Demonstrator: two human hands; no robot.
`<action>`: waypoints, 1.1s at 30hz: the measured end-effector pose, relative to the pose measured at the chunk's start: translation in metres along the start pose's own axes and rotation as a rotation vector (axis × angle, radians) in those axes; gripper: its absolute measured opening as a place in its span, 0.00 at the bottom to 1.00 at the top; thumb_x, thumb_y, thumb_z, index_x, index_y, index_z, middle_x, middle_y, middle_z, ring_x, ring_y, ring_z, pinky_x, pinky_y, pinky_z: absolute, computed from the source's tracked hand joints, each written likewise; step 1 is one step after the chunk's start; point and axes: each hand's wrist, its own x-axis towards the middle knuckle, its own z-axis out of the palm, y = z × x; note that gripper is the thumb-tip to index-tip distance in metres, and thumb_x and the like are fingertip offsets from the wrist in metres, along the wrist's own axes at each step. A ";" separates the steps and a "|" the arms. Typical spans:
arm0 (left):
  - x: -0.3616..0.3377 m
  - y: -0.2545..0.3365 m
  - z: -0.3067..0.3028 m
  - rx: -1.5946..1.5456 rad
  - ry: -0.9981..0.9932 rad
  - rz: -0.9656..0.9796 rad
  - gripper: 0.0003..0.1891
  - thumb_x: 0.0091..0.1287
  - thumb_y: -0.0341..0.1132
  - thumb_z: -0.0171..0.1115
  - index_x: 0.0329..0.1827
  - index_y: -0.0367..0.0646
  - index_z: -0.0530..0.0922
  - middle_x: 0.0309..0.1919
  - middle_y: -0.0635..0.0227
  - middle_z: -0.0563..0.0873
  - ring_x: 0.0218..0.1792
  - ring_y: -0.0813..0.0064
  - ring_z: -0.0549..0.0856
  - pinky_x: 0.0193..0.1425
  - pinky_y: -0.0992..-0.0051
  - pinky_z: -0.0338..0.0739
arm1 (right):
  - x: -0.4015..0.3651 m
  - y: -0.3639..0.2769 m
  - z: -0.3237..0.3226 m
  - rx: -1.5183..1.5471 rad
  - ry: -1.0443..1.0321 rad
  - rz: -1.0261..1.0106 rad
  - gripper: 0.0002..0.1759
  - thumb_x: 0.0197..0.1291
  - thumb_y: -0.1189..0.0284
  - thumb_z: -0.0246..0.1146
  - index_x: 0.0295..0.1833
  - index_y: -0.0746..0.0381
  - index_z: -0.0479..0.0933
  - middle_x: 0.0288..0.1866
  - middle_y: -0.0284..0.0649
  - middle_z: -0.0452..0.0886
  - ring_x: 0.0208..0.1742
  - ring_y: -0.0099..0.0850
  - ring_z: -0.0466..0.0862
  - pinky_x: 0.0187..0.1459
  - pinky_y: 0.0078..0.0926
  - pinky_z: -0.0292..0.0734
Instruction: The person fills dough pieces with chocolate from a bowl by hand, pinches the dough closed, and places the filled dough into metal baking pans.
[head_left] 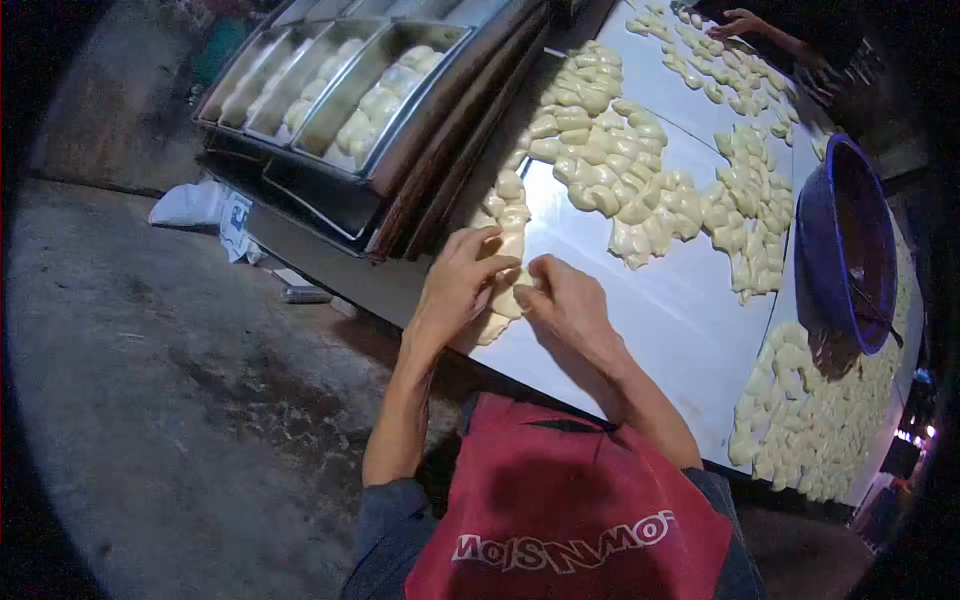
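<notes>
A row of pale, glossy dough pieces runs along the near left edge of the white table. My left hand is on the left side of this row, its fingers curled over the dough. From the right, my right hand grips the same dough between bent fingers and thumb. The fingertips of both hands are close together, and the dough between them is partly hidden. Beyond my hands spreads a large cluster of dough pieces.
Metal loaf pans holding dough sit at the upper left on stacked dark boards. A purple tub stands on the right, near more dough pieces. Another person's hand reaches over dough at the far end.
</notes>
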 end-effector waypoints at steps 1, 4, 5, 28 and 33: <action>0.004 -0.004 0.000 -0.040 -0.039 -0.006 0.18 0.56 0.27 0.67 0.49 0.53 0.89 0.64 0.56 0.79 0.70 0.54 0.72 0.72 0.63 0.70 | 0.000 -0.006 -0.005 -0.020 -0.015 0.119 0.25 0.61 0.50 0.66 0.45 0.64 0.79 0.39 0.49 0.84 0.41 0.49 0.85 0.43 0.46 0.77; 0.017 -0.029 0.011 0.071 -0.111 0.133 0.18 0.54 0.28 0.68 0.49 0.53 0.90 0.66 0.56 0.78 0.71 0.52 0.70 0.74 0.61 0.68 | 0.002 -0.009 0.013 -0.135 0.182 0.046 0.25 0.61 0.50 0.66 0.45 0.64 0.80 0.39 0.48 0.83 0.42 0.48 0.84 0.43 0.46 0.77; 0.017 -0.037 0.017 0.030 -0.104 0.135 0.18 0.54 0.28 0.69 0.49 0.52 0.90 0.67 0.55 0.77 0.71 0.50 0.69 0.74 0.60 0.67 | 0.005 -0.012 0.019 -0.174 0.210 0.003 0.24 0.61 0.51 0.66 0.44 0.64 0.80 0.40 0.47 0.82 0.44 0.46 0.83 0.44 0.45 0.77; -0.001 0.004 0.001 0.135 -0.112 0.142 0.26 0.61 0.44 0.70 0.63 0.52 0.81 0.68 0.57 0.75 0.71 0.55 0.71 0.72 0.49 0.61 | -0.059 0.005 -0.046 -0.221 -0.015 -0.138 0.21 0.56 0.64 0.70 0.51 0.64 0.76 0.52 0.49 0.78 0.58 0.46 0.76 0.57 0.44 0.72; -0.008 0.025 0.046 -0.071 -0.221 0.210 0.24 0.61 0.47 0.70 0.59 0.49 0.81 0.58 0.65 0.83 0.59 0.63 0.80 0.62 0.57 0.66 | -0.057 0.019 -0.034 -0.032 0.039 -0.014 0.12 0.61 0.69 0.65 0.45 0.64 0.73 0.41 0.48 0.81 0.43 0.47 0.81 0.44 0.43 0.75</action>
